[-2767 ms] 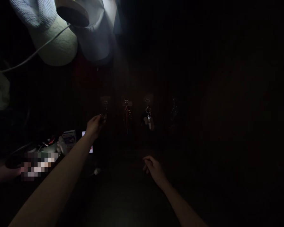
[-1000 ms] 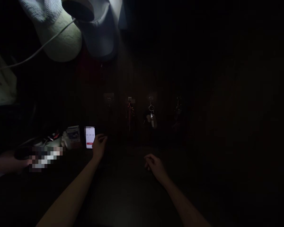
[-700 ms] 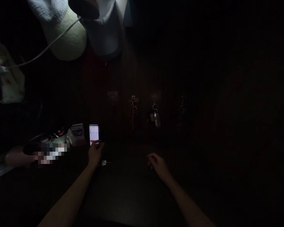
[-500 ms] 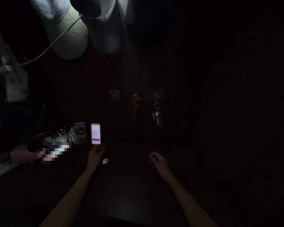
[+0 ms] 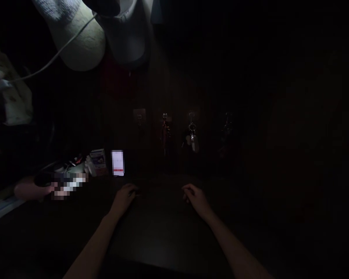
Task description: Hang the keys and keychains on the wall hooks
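On the dark tabletop [image 5: 163, 232], my left hand [image 5: 125, 197] rests just below an upright phone [image 5: 118, 162] with a lit, pixelated screen. Its fingers curl inward over the spot where a small white item lay, and that item is now hidden by the hand. What they close on is too dark to make out. Across from it, my right hand [image 5: 195, 197] lies on the right side of the table, fingers loosely bent and slightly apart, with nothing visible in them.
Left of the phone stand a small box [image 5: 98, 161] and a pink rounded object [image 5: 31, 188]. Keys [image 5: 193, 141] and another bunch [image 5: 165, 131] hang from wall hooks behind. Pale caps [image 5: 81, 46] and a white cable [image 5: 52, 60] hang at upper left.
My left hand has moved from the phone's lower edge down and to the right, covering the small white item. My right hand has stayed nearly still.
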`<state>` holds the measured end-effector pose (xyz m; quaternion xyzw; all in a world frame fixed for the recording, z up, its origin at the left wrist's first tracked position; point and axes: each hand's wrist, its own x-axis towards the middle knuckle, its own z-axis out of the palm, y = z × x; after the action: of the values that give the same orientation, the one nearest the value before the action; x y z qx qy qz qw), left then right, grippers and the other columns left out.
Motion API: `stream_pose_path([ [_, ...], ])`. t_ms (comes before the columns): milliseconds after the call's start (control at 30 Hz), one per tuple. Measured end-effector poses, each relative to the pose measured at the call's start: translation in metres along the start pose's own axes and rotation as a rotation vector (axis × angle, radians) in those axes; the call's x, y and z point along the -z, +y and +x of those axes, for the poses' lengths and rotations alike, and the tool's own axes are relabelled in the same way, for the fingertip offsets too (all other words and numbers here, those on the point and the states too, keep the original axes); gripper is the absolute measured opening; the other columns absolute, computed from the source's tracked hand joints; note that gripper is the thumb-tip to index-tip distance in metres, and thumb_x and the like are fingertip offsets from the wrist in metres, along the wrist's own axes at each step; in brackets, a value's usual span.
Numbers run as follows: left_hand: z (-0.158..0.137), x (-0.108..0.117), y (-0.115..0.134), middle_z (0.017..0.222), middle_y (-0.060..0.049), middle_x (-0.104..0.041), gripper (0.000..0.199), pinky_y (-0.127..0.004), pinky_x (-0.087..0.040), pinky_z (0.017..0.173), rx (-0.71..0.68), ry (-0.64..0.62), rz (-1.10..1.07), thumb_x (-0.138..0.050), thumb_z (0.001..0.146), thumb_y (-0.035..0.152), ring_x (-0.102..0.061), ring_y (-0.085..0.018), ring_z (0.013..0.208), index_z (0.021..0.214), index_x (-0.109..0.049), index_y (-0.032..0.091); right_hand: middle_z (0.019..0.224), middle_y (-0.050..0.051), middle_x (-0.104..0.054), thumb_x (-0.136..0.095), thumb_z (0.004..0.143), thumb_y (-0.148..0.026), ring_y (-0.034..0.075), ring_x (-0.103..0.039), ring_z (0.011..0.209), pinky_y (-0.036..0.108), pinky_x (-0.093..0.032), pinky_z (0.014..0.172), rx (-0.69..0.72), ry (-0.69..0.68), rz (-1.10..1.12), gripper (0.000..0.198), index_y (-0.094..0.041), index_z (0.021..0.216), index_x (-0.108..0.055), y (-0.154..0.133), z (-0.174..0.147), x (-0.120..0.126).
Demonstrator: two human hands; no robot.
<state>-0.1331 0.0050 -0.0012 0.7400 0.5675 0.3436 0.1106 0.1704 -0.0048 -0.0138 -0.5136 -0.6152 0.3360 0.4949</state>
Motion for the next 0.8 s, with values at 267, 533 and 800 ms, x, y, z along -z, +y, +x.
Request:
stream_pose_path([
  [267, 0.012, 0.016, 0.018, 0.090, -0.005, -0.064, 0.019, -0.029, -0.043, 0.077, -0.014, -0.203, 0.203, -0.047, 0.077, 0.023, -0.060, -0.019, 0.084, 0.078, -0.066, 0.024, 0.052, -0.003, -0.056, -0.044, 0.074, -0.036, 0.011, -0.048, 0.043, 0.022, -0.037, 0.046, 0.001, 0.002, 0.022, 0.024, -0.018, 0.079, -0.058, 0.001, 0.001, -0.001],
  [533, 0.027, -0.010, 0.039, 0.095, -0.007, -0.063, 0.020, -0.033, -0.043, 0.084, -0.056, -0.052, -0.072, -0.044, 0.080, 0.029, -0.058, -0.022, 0.091, 0.081, -0.063, 0.021, 0.052, -0.003, -0.055, -0.044, 0.074, -0.034, 0.010, -0.048, 0.044, 0.022, -0.037, 0.046, -0.022, -0.009, 0.033, 0.021, -0.018, 0.080, -0.057, 0.000, 0.000, -0.001],
  [800, 0.033, -0.062, 0.098, 0.087, -0.006, -0.067, 0.018, -0.031, -0.049, 0.073, 0.293, -0.121, -0.879, -0.060, 0.072, 0.034, -0.062, -0.018, 0.079, 0.079, -0.061, 0.017, 0.052, -0.003, -0.055, -0.045, 0.074, -0.038, 0.010, -0.048, 0.044, 0.022, -0.037, 0.045, 0.001, 0.004, 0.056, 0.023, -0.018, 0.079, -0.056, 0.005, 0.002, -0.002],
])
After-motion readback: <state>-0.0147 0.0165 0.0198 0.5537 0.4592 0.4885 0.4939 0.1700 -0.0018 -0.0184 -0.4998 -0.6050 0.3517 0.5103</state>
